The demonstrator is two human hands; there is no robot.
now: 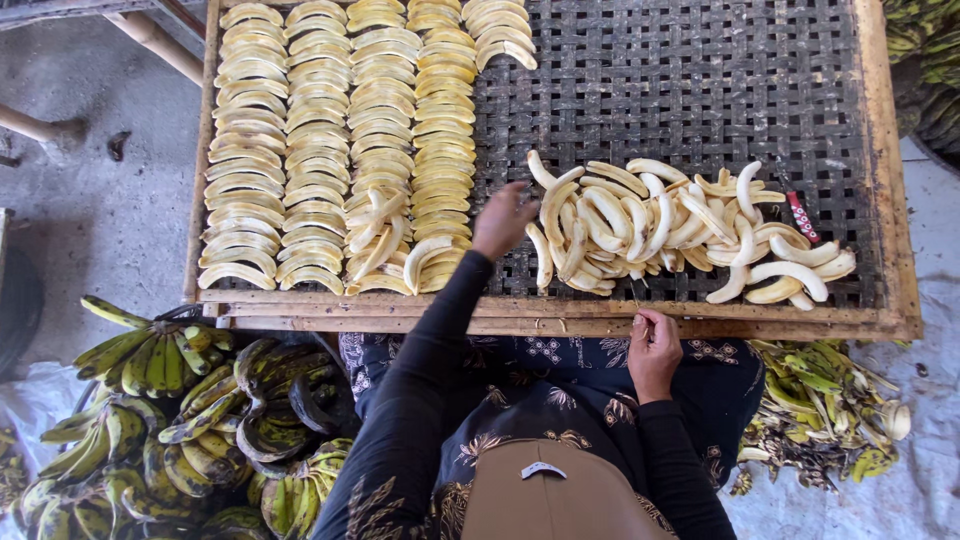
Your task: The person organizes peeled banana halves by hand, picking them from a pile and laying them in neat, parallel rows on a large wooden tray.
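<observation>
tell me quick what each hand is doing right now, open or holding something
Left hand: over the woven tray beside the loose pile of peeled bananas; grip cannot be told.
Right hand: at the tray's wooden edge, fingers curled; contents cannot be told.

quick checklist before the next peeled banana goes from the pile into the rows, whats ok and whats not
1. Left hand free to pick: cannot tell, its palm is hidden.
2. Loose pile of peeled bananas within reach: ok, right beside the left hand.
3. Room on the woven tray: ok, bare mesh above the pile.
4. Rows of peeled bananas tidy: not ok, a few lie crossed near the front of the third row.
5. Right hand clear of the tray: ok, it rests at the wooden frame's near edge; what it holds cannot be told.
</observation>
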